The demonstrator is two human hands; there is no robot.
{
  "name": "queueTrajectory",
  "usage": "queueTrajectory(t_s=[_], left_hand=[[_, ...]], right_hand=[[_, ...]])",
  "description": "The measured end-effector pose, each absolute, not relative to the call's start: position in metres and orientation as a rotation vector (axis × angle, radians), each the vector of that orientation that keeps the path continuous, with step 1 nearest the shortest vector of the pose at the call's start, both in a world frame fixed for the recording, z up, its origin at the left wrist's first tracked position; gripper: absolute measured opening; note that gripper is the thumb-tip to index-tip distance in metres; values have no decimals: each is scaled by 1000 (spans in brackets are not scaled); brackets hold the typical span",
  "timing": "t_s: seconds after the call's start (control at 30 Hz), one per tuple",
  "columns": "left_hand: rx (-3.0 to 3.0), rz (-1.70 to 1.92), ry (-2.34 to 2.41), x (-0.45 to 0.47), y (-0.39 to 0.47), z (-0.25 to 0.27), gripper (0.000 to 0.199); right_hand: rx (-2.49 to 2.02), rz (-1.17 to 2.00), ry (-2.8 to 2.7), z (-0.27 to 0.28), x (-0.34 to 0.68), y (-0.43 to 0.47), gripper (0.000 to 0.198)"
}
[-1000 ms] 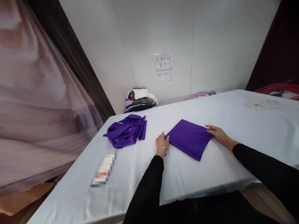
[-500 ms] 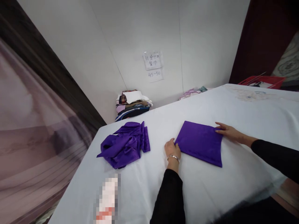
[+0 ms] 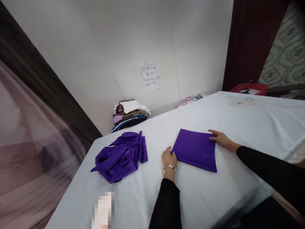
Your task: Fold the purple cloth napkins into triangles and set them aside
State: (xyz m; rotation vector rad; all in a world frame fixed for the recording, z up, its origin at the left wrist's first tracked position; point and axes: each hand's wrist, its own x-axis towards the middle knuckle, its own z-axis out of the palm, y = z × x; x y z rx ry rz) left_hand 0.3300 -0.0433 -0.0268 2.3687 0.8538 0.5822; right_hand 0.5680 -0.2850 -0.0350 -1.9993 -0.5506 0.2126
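A purple satin napkin [image 3: 195,150], folded into a flat four-sided shape, lies on the white-covered table [image 3: 152,194]. My left hand [image 3: 169,159] has its thumb and fingers closed at the napkin's left edge, near the lower left corner. At the upper right corner my right hand [image 3: 223,141] grips the cloth between thumb and fingers, its upper finger reaching past the edge. Parts of the fingers on both hands are hidden. Off to the left sits a crumpled heap of purple satin cloth [image 3: 120,157], apart from both hands.
Behind the table's far edge stands a stack of folded clothes [image 3: 131,114], with pinkish cloth [image 3: 187,101] farther right. A red basket [image 3: 262,89] is at the far right. Sheer curtain [image 3: 30,143] hangs on the left. Handwritten papers [image 3: 150,76] are on the wall.
The view has turned slightly, so everything sits farther left and a little lower. Both hands stay at the same places on the folded napkin, which looks much the same.
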Motion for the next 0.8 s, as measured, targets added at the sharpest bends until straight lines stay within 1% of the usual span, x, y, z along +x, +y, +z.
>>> queueTrajectory(t_s=[0.2, 0.5, 0.8], left_hand=[[2315, 580, 865, 327, -41, -28, 40], [2281, 629, 959, 322, -45, -25, 39], [2294, 684, 1134, 321, -55, -22, 39]], right_hand=[[-1919, 218, -624, -44, 573, -285, 58], [-1994, 188, -747, -45, 574, -283, 55], [-2083, 225, -825, -39, 577, -282, 55]])
